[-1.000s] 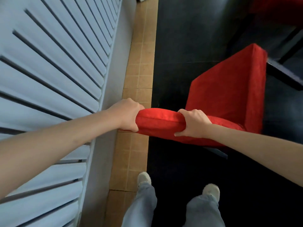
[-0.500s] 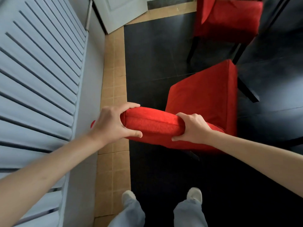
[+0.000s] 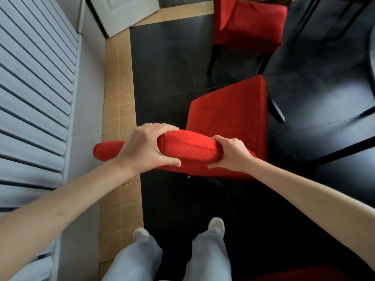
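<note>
Red fabric-covered padded chair point(image 3: 227, 116) sits over dark floor tiles point(image 3: 166, 67), its backrest top held by both hands: the left hand point(image 3: 146, 147) curls fingers and thumb round it, the right hand point(image 3: 231, 155) grips just beside. A second red chair point(image 3: 251, 23) stands beyond; a grey louvred door point(image 3: 34, 88) lines the left.

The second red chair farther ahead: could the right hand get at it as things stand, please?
Probably not without letting go. The right hand grips the backrest of the near chair, whose seat lies between it and the second chair, which stands well beyond. The left hand grips the same backrest.
</note>
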`<state>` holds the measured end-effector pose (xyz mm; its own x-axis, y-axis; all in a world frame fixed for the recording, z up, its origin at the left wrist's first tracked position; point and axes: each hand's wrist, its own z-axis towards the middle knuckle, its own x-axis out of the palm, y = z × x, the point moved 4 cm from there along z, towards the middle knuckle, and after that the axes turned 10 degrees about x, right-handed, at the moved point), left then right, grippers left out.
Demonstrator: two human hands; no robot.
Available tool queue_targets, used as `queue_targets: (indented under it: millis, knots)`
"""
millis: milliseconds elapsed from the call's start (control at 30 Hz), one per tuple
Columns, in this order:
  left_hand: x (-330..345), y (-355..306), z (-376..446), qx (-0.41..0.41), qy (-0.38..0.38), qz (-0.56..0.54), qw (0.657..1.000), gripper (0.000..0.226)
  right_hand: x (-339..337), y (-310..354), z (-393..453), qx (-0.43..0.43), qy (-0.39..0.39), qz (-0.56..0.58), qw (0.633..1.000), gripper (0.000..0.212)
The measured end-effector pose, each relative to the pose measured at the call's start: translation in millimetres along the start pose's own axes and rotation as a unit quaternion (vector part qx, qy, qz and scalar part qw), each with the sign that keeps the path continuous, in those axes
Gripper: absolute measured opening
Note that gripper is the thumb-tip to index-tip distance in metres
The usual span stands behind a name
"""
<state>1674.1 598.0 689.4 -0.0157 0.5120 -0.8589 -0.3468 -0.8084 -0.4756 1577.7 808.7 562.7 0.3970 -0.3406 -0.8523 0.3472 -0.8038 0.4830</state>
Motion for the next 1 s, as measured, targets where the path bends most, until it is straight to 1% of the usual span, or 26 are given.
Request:
queue_targets:
  millis: [233,267,333,400,433,500,567,633,667,800,900,1000]
  knots:
    - [19,-50,25,0.017,0.005,-0.001,1.0,0.085,-27,-36,-31,0.072,0.006,0.005,0.997,0.082]
    - [22,-54,28,0.023,0.009,-0.011,1.0,0.089,-30,-41,-35,0.083,0.008,0.003,0.997,0.083]
    - [29,-54,30,0.023,0.03,-0.059,0.998,0.104,-37,-49,-43,0.106,0.017,0.005,0.994,0.084]
    - [34,-36,23,-0.009,0.06,-0.089,0.994,0.121,-45,-58,-50,0.126,0.03,0.019,0.991,0.084]
    - [35,-24,18,-0.036,0.076,-0.085,0.993,0.124,-50,-61,-54,0.134,0.037,0.022,0.99,0.084]
    - [37,-1,7,-0.077,0.101,-0.05,0.991,0.116,-59,-66,-60,0.148,0.052,0.02,0.987,0.089]
    - [41,7,3,-0.076,0.101,-0.043,0.991,0.102,-66,-64,-69,0.154,0.067,0.026,0.985,0.102]
    - [46,2,5,-0.064,0.085,-0.05,0.993,0.095,-72,-56,-76,0.145,0.071,0.045,0.986,0.114]
    - [49,-2,8,-0.057,0.078,-0.051,0.994,0.094,-76,-52,-79,0.136,0.066,0.053,0.987,0.117]
    - [63,-22,21,-0.041,0.073,-0.058,0.995,0.095,-99,-47,-87,0.111,0.066,0.042,0.991,0.115]
    - [71,-39,30,-0.036,0.074,-0.051,0.995,0.099,-114,-56,-100,0.127,0.071,0.022,0.989,0.118]
    - [78,-46,34,-0.015,0.11,-0.036,0.993,0.112,-129,-58,-114,0.135,0.066,0.04,0.988,0.126]
